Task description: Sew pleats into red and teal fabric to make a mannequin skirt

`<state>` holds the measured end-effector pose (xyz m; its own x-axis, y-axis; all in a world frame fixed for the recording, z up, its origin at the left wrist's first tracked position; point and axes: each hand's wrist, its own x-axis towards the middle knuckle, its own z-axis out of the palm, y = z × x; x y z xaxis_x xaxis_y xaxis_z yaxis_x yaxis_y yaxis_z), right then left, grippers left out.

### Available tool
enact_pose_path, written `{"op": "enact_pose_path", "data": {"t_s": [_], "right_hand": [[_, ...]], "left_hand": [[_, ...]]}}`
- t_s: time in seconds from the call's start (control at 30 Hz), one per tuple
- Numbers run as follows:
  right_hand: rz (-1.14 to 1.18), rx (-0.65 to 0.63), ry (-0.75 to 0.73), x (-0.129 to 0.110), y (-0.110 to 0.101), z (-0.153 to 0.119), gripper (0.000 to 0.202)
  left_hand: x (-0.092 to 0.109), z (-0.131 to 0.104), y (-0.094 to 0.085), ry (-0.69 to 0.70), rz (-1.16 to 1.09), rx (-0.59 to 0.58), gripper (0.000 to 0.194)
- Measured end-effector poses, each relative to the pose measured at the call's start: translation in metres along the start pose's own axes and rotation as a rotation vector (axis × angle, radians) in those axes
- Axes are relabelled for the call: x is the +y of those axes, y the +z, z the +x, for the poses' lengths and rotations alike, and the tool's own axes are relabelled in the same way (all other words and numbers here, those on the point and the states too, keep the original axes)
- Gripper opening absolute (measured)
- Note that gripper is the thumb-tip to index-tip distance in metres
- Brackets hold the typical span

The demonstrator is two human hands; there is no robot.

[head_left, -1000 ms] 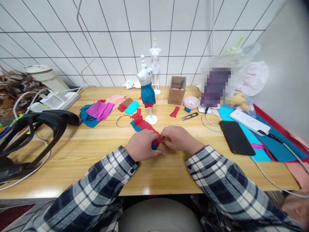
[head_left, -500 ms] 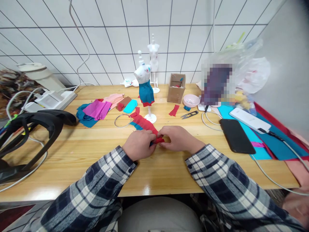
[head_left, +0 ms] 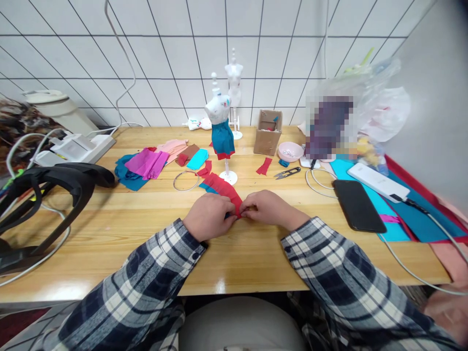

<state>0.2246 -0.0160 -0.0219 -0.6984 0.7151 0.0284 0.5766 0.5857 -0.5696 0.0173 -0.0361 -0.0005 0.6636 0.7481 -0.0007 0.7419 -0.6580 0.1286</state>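
Note:
A strip of red fabric (head_left: 224, 187) with teal fabric (head_left: 207, 188) along its left edge lies slanting on the table. Its near end is pinched between the fingertips of my left hand (head_left: 211, 216) and my right hand (head_left: 269, 209), which almost meet there. Both hands are closed; the left one covers part of the fabric. Just beyond stands a small white dress form (head_left: 218, 107) wearing a teal skirt (head_left: 223, 139) with a red hem. A metal ring (head_left: 185, 181) and a small red scrap (head_left: 205, 169) lie to the left of the strip.
Thread snips (head_left: 288, 173), a pink bowl (head_left: 290, 151) and a cardboard box (head_left: 268, 131) are at the back right. A black phone (head_left: 359, 205) lies right of my hands. Fabric pieces (head_left: 148, 164) are piled at the left, near a black headset frame (head_left: 66, 180).
My fingers have shifted at the strip's near end, and the red fabric there now lies flatter. Its far end has drawn away from the small red scrap. The camera view has tilted slightly.

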Motion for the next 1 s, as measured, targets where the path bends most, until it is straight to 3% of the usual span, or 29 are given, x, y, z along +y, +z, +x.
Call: {"op": "enact_pose_path", "data": {"t_s": [0.2,0.47,0.6,0.77,1.0], "right_hand": [[0.09,0.036,0.122,-0.002,0.0,0.0,0.013],[0.04,-0.033,0.15,-0.008,-0.004,0.01,0.012],[-0.01,-0.081,0.134,-0.009,-0.007,0.015,0.012],[-0.078,-0.086,0.148,-0.009,-0.007,0.017,0.006],[-0.051,-0.088,0.158,-0.011,-0.005,0.016,0.008]], "left_hand": [[-0.004,0.002,0.001,0.002,-0.017,0.015,0.017],[-0.009,0.002,0.005,-0.027,-0.008,0.024,0.016],[-0.007,0.002,0.003,-0.034,-0.008,0.082,0.014],[-0.002,0.001,0.0,0.146,-0.018,0.045,0.01],[-0.002,0.002,0.001,0.178,0.045,-0.015,0.023]]}}
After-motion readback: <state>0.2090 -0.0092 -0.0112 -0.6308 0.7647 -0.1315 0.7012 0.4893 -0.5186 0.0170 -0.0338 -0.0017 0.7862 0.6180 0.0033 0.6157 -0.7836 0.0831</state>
